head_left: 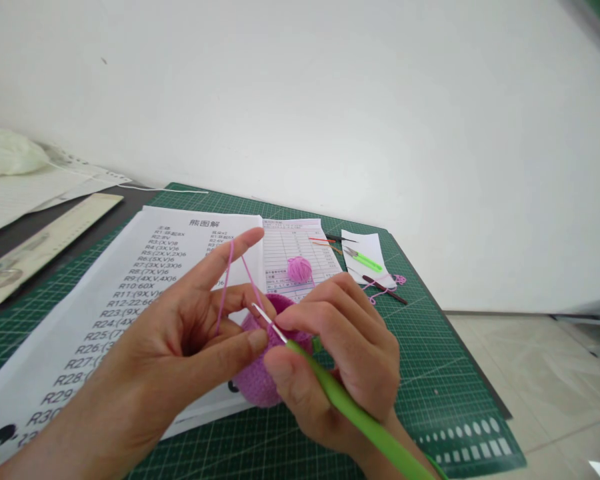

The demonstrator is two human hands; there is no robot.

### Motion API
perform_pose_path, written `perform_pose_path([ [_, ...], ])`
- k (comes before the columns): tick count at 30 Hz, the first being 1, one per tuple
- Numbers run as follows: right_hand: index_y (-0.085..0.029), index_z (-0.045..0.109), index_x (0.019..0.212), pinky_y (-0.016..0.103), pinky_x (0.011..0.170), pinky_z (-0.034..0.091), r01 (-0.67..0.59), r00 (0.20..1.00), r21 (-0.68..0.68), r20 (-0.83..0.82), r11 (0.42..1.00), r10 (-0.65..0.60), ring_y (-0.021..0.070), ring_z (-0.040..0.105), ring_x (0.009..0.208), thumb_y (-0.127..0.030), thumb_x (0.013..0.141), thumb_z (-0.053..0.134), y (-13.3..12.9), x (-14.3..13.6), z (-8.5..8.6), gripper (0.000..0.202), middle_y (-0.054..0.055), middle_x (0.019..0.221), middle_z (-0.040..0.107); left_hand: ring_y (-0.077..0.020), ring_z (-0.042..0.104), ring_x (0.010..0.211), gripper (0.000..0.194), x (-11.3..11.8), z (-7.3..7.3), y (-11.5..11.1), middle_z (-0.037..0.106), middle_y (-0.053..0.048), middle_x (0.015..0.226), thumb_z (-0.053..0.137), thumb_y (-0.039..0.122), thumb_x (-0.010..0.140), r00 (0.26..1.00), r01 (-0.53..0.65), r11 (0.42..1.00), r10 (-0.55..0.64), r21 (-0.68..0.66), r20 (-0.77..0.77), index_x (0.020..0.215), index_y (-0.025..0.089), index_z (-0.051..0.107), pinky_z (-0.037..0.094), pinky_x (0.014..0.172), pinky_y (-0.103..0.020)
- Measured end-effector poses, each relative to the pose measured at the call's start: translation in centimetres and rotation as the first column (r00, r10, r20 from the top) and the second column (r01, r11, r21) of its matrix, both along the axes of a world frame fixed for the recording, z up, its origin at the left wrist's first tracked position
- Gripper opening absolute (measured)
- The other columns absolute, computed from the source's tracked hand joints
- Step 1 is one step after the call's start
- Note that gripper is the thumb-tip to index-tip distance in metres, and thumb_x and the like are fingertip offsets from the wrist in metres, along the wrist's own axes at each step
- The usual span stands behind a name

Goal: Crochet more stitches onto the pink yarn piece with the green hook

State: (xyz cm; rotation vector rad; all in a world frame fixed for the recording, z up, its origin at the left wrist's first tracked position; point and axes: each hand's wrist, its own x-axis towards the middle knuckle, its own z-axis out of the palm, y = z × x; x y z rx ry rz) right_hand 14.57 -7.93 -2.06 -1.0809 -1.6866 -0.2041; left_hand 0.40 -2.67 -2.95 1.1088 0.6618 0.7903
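Observation:
A pink crocheted piece (pixel 261 381), rounded with an opening at its top, hangs between both hands over the printed sheet. My left hand (pixel 180 327) pinches its edge between thumb and fingers, while the raised index finger carries a loop of pink yarn (pixel 226 287). My right hand (pixel 337 360) is closed around a crochet hook with a green handle (pixel 350 408). The hook's metal tip lies at the piece's upper edge, near my left fingertips. Fingers of both hands hide part of the piece.
Beneath are a green cutting mat (pixel 420 347) and a printed pattern sheet (pixel 115 293). Farther back lie a pink yarn ball (pixel 299 269), green snips (pixel 366 260) and a dark red hook (pixel 385 290). A ruler (pixel 50 243) is at left; a white wall (pixel 330 120) stands behind.

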Motion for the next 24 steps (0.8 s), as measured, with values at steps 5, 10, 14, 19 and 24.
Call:
perform_pose_path([
  [5, -0.015, 0.062, 0.080, 0.029, 0.061, 0.048, 0.020, 0.999, 0.033, 0.050, 0.999, -0.021, 0.0110, 0.053, 0.063, -0.038, 0.088, 0.057, -0.02, 0.06, 0.29, 0.024, 0.001, 0.068, 0.062, -0.0197, 0.060, 0.059, 0.081, 0.17, 0.38, 0.29, 0.068, -0.002, 0.068, 0.075, 0.029, 0.067, 0.999, -0.032, 0.999, 0.032, -0.001, 0.036, 0.140, 0.032, 0.039, 0.050, 0.050, -0.027],
  [10, -0.015, 0.062, 0.074, 0.030, 0.062, 0.047, 0.017, 1.000, -0.008, -0.005, 1.000, -0.017, 0.0113, 0.054, 0.063, -0.024, 0.091, 0.050, -0.34, 0.14, 0.31, 0.022, 0.001, 0.065, 0.063, -0.0212, 0.061, 0.058, 0.078, 0.08, 0.90, 0.50, 0.068, -0.002, 0.069, 0.073, 0.034, 0.067, 0.997, -0.019, 1.000, 0.020, -0.023, 0.072, 0.138, 0.031, 0.043, 0.050, 0.048, -0.029],
  [14, -0.017, 0.058, 0.067, 0.031, 0.059, 0.044, 0.001, 0.995, -0.013, -0.098, 1.000, -0.002, 0.0102, 0.053, 0.058, -0.014, 0.090, 0.045, -0.42, 0.28, 0.38, 0.026, 0.000, 0.062, 0.063, -0.0205, 0.062, 0.056, 0.078, -0.03, 0.85, 0.23, 0.069, -0.002, 0.072, 0.074, 0.032, 0.068, 1.000, 0.013, 1.000, -0.013, -0.005, 0.025, 0.138, 0.034, 0.042, 0.049, 0.045, -0.027],
  [19, -0.015, 0.056, 0.062, 0.031, 0.056, 0.040, 0.019, 0.994, 0.018, -0.110, 1.000, -0.017, 0.0097, 0.048, 0.054, -0.011, 0.087, 0.046, -0.40, 0.36, 0.49, 0.027, 0.000, 0.055, 0.058, -0.0157, 0.062, 0.058, 0.078, -0.41, 0.44, -0.17, 0.071, 0.002, 0.077, 0.076, 0.026, 0.072, 0.989, 0.122, 0.993, -0.121, 0.003, -0.082, 0.136, 0.047, 0.037, 0.046, 0.047, -0.021],
  [24, -0.016, 0.053, 0.061, 0.031, 0.055, 0.039, 0.025, 0.996, 0.016, -0.085, 1.000, -0.024, 0.0094, 0.047, 0.054, -0.011, 0.087, 0.046, -0.54, 0.37, 0.55, 0.027, -0.001, 0.055, 0.055, -0.0207, 0.068, 0.072, 0.077, -0.45, 0.16, -0.06, 0.068, 0.002, 0.077, 0.078, 0.024, 0.071, 0.992, 0.107, 0.993, -0.110, -0.051, -0.057, 0.134, 0.047, 0.041, 0.051, 0.052, -0.021],
])
